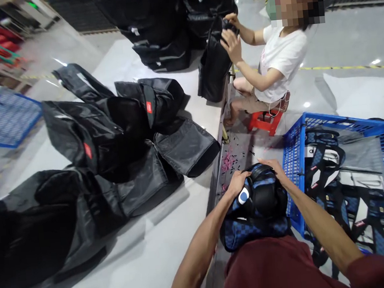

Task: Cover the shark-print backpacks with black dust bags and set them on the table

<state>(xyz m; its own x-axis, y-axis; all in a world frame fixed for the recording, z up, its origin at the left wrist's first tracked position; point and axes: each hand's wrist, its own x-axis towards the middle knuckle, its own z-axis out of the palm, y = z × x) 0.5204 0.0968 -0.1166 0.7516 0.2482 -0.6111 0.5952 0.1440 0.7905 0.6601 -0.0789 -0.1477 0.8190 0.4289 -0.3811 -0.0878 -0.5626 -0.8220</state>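
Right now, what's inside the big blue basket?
The blue basket holds a heap of blue-checked bags with black straps. Its bottom is hidden under them.

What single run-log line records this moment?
left hand: gripping blue-checked bag | right hand: gripping same bag | bag: on lap, beside blue crate | table: black bags | co-worker: handling black bag

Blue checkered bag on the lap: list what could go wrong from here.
1. The blue checkered bag rests on the lap beyond the table edge; both hands, left hand and right hand, only grip its top, so it might slide off.
2. Straps in the blue crate lie tangled close by and could snag it.
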